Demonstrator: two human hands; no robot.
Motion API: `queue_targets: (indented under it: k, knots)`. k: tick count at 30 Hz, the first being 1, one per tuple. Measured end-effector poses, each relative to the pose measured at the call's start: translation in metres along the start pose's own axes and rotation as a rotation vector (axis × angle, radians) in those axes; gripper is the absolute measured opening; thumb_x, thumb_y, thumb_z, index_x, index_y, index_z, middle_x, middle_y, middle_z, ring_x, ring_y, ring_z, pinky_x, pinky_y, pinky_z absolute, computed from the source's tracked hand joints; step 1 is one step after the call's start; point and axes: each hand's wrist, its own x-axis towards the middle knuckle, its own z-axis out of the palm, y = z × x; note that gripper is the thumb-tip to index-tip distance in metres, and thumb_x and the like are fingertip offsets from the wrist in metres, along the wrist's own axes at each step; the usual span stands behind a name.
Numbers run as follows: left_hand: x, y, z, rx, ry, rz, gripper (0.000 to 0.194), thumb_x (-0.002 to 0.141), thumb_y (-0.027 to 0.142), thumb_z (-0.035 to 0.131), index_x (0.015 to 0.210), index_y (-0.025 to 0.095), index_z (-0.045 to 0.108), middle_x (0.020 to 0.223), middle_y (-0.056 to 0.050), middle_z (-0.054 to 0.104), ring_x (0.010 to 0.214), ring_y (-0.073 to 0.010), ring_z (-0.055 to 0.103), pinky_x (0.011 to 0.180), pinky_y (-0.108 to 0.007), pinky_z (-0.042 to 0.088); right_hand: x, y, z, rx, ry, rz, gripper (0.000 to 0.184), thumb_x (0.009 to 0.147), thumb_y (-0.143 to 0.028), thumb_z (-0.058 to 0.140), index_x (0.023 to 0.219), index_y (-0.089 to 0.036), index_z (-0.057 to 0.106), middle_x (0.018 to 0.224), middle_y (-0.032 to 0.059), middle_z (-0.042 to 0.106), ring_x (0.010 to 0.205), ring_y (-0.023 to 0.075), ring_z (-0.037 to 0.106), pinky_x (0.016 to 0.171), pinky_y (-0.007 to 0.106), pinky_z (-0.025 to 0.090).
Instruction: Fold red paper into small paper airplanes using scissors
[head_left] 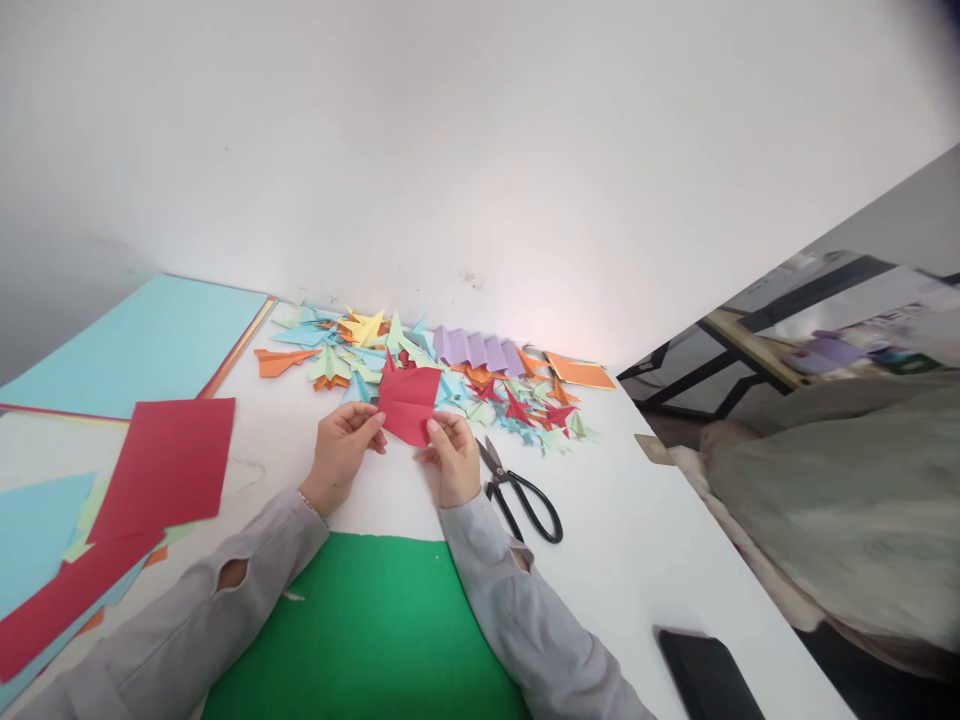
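Note:
A small sheet of red paper (410,400) with a crease across it is held up above the white table. My left hand (345,450) pinches its left edge between thumb and fingers. On the opposite edge, my right hand (453,455) has the same kind of pinch. Just behind the sheet lies a pile of folded paper shapes (330,365) in several colours. Black-handled scissors (517,490) rest on the table to the right of my right hand, blades pointing away. Below my wrists spreads a green sheet (367,620).
Large light-blue sheets (150,345) are stacked at the back left, with red paper (169,460) and cut strips nearer. A purple pleated paper (480,350) and orange paper (581,371) lie by the wall. A black phone-like object (709,675) sits front right, near the table's edge.

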Motion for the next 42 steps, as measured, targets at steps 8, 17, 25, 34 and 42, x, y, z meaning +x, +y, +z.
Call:
queue_targets:
  k: [8,17,25,34,42]
  knots:
    - [-0.0034,0.0008,0.0005,0.02,-0.068,-0.049,0.021,0.064,0.032,0.07,0.068,0.015,0.058,0.045,0.003,0.055,0.042,-0.0098,0.051,0.045,-0.023,0.043,0.0044,0.0043,-0.0026,0.094,-0.036,0.015,0.031,0.056,-0.039,0.076,0.075,-0.019,0.061,0.055,-0.0032,0.063,0.049,0.0112,0.055,0.051,0.024,0.046]
    - [-0.0007,-0.0005,-0.0014,-0.006,-0.028,-0.065,0.023,0.062,0.029,0.07,0.078,0.014,0.064,0.052,0.006,0.054,0.04,-0.008,0.049,0.044,-0.023,0.042,0.0019,-0.0011,-0.0016,0.112,-0.067,0.061,0.03,0.051,-0.036,0.079,0.07,-0.019,0.064,0.052,-0.0034,0.063,0.049,0.0116,0.056,0.053,0.025,0.047]
    - [0.0021,-0.004,-0.0034,-0.051,-0.015,-0.086,0.026,0.059,0.028,0.074,0.077,0.013,0.064,0.06,0.003,0.059,0.041,-0.007,0.049,0.043,-0.023,0.041,0.001,0.0004,-0.0024,0.109,-0.088,0.06,0.028,0.052,-0.035,0.08,0.069,-0.018,0.065,0.051,-0.0039,0.063,0.046,0.0099,0.053,0.05,0.023,0.043]
    - [0.0026,-0.0035,-0.0024,-0.025,-0.017,-0.086,0.028,0.058,0.03,0.075,0.077,0.013,0.065,0.06,0.002,0.061,0.039,-0.0076,0.049,0.043,-0.024,0.042,0.0022,0.0011,-0.0029,0.121,-0.061,0.062,0.028,0.052,-0.038,0.08,0.066,-0.018,0.065,0.052,-0.002,0.066,0.045,0.0118,0.056,0.049,0.025,0.045]
    - [0.0024,-0.0063,-0.0033,0.064,-0.092,-0.042,0.025,0.063,0.034,0.073,0.076,0.013,0.069,0.06,0.001,0.061,0.04,-0.0076,0.049,0.044,-0.024,0.043,0.0016,0.0046,-0.0031,0.118,-0.095,0.065,0.026,0.054,-0.035,0.079,0.071,-0.018,0.067,0.053,-0.001,0.067,0.042,0.011,0.053,0.041,0.023,0.039]
